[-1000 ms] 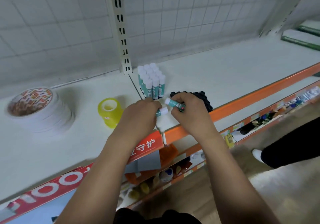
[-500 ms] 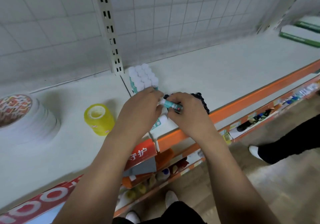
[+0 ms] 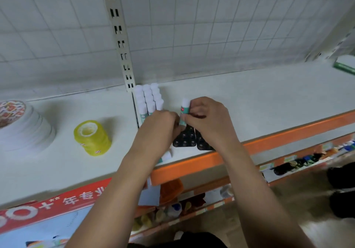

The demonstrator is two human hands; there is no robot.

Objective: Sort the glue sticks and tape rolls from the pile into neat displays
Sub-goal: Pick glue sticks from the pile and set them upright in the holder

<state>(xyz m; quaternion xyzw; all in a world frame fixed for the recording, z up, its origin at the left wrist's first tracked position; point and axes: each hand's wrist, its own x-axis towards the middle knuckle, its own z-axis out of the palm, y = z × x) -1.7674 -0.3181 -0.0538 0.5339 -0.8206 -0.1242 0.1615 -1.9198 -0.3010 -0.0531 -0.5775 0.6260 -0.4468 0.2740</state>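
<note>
On the white shelf [image 3: 249, 98], against the slotted upright post [image 3: 119, 36], stands a block of glue sticks [image 3: 148, 102], upright in three close rows with white caps up. Well to its left sit a stack of white tape rolls [image 3: 25, 128] and a yellow tape roll [image 3: 92, 137], each on its own spot. Directly before the block lies a cluster of black caps [image 3: 187, 138], partly covered by both hands.

The right hand [image 3: 207, 121] is closed around one glue stick [image 3: 184, 109], holding it upright, cap up, just right of the block and above the black cluster. The left hand [image 3: 159, 127] is curled with its fingertips at the lower end of that stick; whether it grips the stick cannot be told. One more stick [image 3: 166, 156] lies loose near the shelf's front edge, under the left wrist.

Procedure, as judged:
1. Keep the stick vertical.
2. Lower it flush against the nearest row, label facing front.
3. Steady the block with the left hand so neighbours do not topple.
4. Release only once the base sits flat.
</note>
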